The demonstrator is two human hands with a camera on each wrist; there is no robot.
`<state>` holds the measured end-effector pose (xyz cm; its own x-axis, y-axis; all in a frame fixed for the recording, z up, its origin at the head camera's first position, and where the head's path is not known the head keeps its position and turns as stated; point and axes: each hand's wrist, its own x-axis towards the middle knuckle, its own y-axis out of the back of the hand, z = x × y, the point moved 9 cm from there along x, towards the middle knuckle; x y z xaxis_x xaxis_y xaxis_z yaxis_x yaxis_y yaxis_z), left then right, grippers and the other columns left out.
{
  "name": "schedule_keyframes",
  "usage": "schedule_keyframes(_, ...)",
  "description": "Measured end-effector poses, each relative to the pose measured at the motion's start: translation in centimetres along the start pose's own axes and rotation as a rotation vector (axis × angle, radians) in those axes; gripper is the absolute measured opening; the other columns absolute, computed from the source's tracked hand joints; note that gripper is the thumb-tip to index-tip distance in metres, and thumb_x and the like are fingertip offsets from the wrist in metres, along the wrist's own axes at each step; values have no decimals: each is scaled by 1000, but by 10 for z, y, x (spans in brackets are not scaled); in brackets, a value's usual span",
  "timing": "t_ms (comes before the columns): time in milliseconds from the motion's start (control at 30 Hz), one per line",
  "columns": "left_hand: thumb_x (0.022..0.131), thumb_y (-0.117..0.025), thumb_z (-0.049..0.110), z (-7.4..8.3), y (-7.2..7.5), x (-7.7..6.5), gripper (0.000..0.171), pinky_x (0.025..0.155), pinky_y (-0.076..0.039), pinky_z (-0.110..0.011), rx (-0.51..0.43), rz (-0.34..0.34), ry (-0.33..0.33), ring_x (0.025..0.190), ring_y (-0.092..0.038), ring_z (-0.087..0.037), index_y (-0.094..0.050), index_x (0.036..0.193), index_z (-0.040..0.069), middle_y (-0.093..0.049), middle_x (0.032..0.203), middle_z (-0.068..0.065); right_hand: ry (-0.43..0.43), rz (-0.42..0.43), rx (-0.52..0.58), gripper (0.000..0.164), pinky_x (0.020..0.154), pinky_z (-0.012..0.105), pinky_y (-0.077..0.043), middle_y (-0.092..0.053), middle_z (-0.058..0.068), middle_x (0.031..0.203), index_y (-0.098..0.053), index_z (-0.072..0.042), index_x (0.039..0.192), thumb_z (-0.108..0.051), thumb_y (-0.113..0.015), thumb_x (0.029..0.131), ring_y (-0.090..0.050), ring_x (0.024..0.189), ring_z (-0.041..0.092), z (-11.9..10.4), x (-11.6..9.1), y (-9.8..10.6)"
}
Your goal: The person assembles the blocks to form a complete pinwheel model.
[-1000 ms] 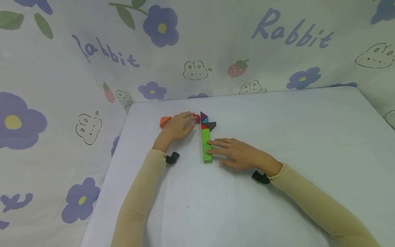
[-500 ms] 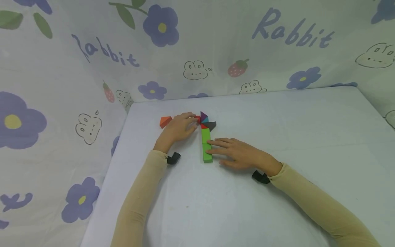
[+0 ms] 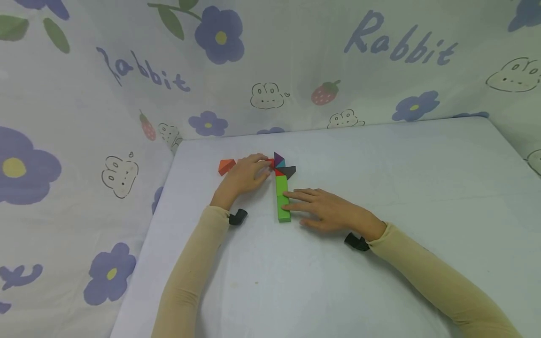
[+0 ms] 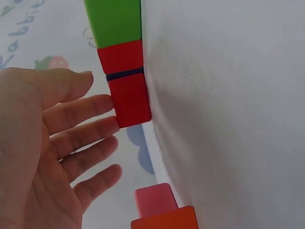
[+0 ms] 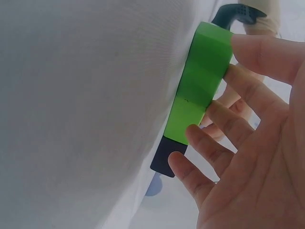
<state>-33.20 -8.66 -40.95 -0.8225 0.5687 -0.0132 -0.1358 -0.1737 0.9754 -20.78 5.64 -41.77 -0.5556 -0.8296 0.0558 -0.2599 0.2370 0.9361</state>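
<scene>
My left hand [image 3: 255,171] lies flat on the white table [image 3: 380,188], and its straight fingertips touch a small red block [image 3: 270,162] beside a cluster of triangles: purple [image 3: 277,157], teal [image 3: 281,164], dark [image 3: 289,172] and red [image 3: 278,172]. In the left wrist view that hand [image 4: 95,129] presses the red block [image 4: 129,102] from the side. A row of green blocks [image 3: 283,202] runs toward me from the cluster. My right hand [image 3: 297,203] rests with straight fingers against the row's right side; the right wrist view shows the fingers [image 5: 209,140] on the green blocks [image 5: 200,86].
An orange block [image 3: 226,165] lies left of my left hand. A pink-red block [image 4: 152,200] shows by it in the left wrist view. Printed cloth walls [image 3: 296,70] close off the back and left of the table.
My left hand has nudged the small red block slightly right, closing it against the triangle cluster. The right hand has stayed on the green row.
</scene>
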Motion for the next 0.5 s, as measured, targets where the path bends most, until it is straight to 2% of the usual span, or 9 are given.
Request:
schedule_keyframes(300,101,-51,32,-2,0,-1,41,116,-35,-47,-18,-2,6,136,-45,-28,-57,138,17,-50,145,-7,-1,-7,-11,53,111,55,-38,-33,2,159,-43,-29,148,-31,-59,98,-34,145,29,-1,1,1)
schedule_keyframes(500,102,-49,29,-11,16,-3,40,120,-26,-47,-52,21,12,143,-35,-29,-55,139,14,-45,150,-9,-4,-10,-4,53,111,54,-38,-33,2,159,-43,-29,148,-30,-59,97,-33,145,28,-1,0,1)
